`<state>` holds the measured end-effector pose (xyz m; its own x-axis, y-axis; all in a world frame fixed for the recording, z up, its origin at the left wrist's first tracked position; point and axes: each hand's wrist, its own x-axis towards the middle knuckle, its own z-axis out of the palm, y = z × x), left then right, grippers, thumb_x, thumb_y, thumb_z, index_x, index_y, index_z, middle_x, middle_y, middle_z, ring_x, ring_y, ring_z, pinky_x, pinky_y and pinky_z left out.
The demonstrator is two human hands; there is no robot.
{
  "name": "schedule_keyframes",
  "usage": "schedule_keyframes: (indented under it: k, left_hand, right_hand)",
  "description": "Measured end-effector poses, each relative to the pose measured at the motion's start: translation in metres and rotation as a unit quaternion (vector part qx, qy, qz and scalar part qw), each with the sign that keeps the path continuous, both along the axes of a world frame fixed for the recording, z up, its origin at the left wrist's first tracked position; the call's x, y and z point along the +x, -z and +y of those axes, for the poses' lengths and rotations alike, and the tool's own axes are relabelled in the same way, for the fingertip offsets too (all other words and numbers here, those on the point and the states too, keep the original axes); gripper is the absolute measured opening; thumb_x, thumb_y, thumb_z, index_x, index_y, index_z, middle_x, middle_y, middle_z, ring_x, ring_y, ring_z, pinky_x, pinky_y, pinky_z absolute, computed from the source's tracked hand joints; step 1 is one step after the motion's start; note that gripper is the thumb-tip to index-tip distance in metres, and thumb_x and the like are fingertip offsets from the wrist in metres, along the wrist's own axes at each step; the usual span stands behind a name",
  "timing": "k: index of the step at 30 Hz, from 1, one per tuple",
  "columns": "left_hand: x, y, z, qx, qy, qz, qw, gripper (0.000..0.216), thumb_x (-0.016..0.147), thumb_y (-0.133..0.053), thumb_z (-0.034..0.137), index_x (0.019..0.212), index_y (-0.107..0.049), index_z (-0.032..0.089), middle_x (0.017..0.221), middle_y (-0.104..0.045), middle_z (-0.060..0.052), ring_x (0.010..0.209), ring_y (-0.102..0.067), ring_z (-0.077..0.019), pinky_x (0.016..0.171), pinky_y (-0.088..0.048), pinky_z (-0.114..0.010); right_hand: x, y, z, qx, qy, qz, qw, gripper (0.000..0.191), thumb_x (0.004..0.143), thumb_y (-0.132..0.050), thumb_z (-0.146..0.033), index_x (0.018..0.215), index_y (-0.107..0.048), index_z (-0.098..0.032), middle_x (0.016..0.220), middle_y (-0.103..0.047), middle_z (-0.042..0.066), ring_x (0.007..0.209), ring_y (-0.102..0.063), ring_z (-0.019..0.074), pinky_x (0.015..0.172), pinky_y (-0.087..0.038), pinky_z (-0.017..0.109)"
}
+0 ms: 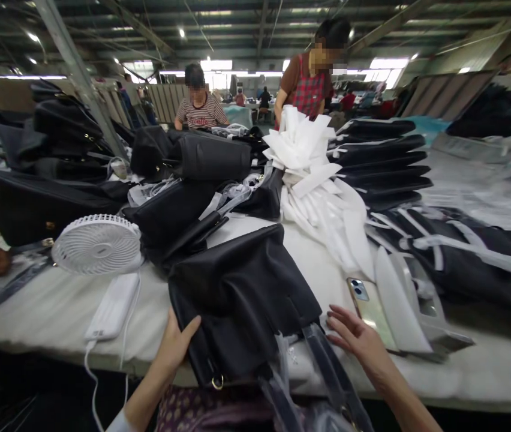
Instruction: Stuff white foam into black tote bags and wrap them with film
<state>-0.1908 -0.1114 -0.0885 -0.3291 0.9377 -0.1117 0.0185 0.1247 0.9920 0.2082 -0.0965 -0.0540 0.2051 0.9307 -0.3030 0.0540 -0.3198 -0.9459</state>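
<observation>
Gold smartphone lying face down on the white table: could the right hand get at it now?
Probably yes: the right hand lies open right beside the gold smartphone, whose near edge is uncovered, nothing between them.

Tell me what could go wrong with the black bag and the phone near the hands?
The right hand is spread right beside the phone, so it might knock it. The black bag, with the left hand on its side, lies at the table edge and could slip off.
</observation>
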Motion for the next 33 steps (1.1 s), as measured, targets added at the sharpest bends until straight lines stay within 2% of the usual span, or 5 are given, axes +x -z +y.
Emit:
schedule_keyframes:
  k: [7,15,20,25,33]
  left_hand:
    - [0.011,-0.018,0.081,0.073,0.069,0.040,0.994,0.054,0.068,-0.070,0.029,0.118,-0.058,0.012,0.122,-0.063,-0.014,0.117,-0.056,-0.0326,0.105,-0.040,-0.048]
    - [0.022,-0.018,0.139,0.087,0.073,0.062,0.992,0.046,0.068,-0.068,0.014,0.113,-0.060,0.014,0.117,-0.065,-0.010,0.117,-0.056,-0.0264,0.106,-0.038,-0.038]
    - [0.022,-0.010,0.144,0.080,0.051,0.063,0.993,0.044,0.069,-0.067,0.013,0.113,-0.060,0.013,0.116,-0.065,-0.012,0.114,-0.057,-0.0279,0.107,-0.037,-0.042]
    - [0.022,-0.005,0.143,0.067,0.042,0.045,0.996,0.044,0.070,-0.066,0.013,0.114,-0.060,0.014,0.118,-0.065,-0.012,0.110,-0.060,-0.0278,0.104,-0.040,-0.044]
    - [0.022,-0.008,0.141,0.049,0.049,0.019,0.997,0.044,0.069,-0.067,0.016,0.113,-0.061,0.013,0.113,-0.067,-0.012,0.100,-0.063,-0.0261,0.098,-0.045,-0.042]
  right_hand:
    - [-0.028,0.015,0.015,0.084,-0.008,-0.261,0.962,0.071,0.072,-0.062,-0.060,0.127,-0.055,-0.017,0.118,-0.066,0.014,0.111,-0.060,0.0316,0.101,-0.044,0.048]
    - [-0.034,0.010,0.004,0.105,-0.015,-0.095,0.990,0.069,0.075,-0.068,-0.053,0.131,-0.049,-0.018,0.125,-0.063,0.011,0.112,-0.060,0.0245,0.102,-0.044,0.040]
    - [-0.018,-0.001,-0.038,0.031,0.053,-0.124,0.990,0.083,0.067,-0.070,-0.058,0.133,-0.046,-0.014,0.096,-0.071,0.010,0.092,-0.067,0.0263,0.089,-0.050,0.040]
    - [-0.002,0.029,-0.124,-0.069,0.189,-0.185,0.962,0.064,0.059,-0.070,-0.065,0.101,-0.061,-0.019,0.079,-0.070,0.007,0.081,-0.067,0.0279,0.080,-0.052,0.039]
    - [-0.052,0.057,-0.157,-0.160,0.080,0.079,0.981,0.052,0.060,-0.075,-0.058,0.089,-0.074,-0.014,0.088,-0.075,0.007,0.099,-0.067,0.0312,0.087,-0.051,0.033]
